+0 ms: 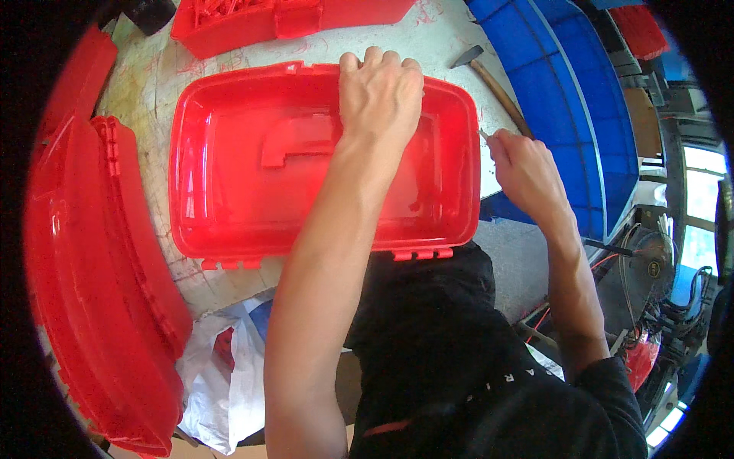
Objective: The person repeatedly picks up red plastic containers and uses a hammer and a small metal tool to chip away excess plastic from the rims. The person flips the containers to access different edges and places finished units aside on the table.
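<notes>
A shallow red plastic tray-like shell [252, 191], perhaps a toolbox half, lies on the worktable in front of me with its hollow side up. Small hinge lugs stick out along its near edge. My left hand [380, 96] reaches across it, its fingers curled over the far rim and their tips hidden. Just beyond the right-hand rim, my right hand [527, 164] is closed on a thin pointed tool [484, 135]. Only the tip shows, close to the rim; I cannot make out its kind.
A hammer [493, 88] with a wooden handle lies at the far right, beside a blue plastic crate [569, 115]. More red shells [115, 291] are stacked at the left. Behind stands a red box [298, 23] with small red parts. A white bag [229, 382] sits at the lower left.
</notes>
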Available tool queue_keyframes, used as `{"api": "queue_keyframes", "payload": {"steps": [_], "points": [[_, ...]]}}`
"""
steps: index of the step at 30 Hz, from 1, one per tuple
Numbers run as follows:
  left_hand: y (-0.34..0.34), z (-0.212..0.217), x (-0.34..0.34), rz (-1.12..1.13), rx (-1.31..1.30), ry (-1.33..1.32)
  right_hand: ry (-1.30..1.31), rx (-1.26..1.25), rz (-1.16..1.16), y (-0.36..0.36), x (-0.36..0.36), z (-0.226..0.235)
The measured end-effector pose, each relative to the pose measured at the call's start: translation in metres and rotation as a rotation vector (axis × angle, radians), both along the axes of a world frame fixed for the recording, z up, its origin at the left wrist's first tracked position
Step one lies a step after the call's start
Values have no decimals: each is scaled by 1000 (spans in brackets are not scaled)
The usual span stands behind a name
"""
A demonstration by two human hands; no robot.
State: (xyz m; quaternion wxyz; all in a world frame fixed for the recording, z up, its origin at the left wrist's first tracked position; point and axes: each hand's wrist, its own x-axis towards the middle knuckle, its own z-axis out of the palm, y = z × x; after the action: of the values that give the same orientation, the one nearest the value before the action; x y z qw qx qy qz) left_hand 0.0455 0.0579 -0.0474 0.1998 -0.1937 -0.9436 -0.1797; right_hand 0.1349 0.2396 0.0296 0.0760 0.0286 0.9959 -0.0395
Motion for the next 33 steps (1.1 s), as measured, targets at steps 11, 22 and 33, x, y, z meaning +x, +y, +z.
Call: {"api": "queue_keyframes", "payload": {"steps": [11, 22, 33], "points": [[1, -2, -1, 16, 6, -9, -129, -13, -78, -14, 57, 10], [-2, 5, 2, -22, -54, -84, -173, -376, -137, -10, 96, 37], [4, -7, -6, -14, 61, 4, -146, -477, -19, -1, 49, -11]]}}
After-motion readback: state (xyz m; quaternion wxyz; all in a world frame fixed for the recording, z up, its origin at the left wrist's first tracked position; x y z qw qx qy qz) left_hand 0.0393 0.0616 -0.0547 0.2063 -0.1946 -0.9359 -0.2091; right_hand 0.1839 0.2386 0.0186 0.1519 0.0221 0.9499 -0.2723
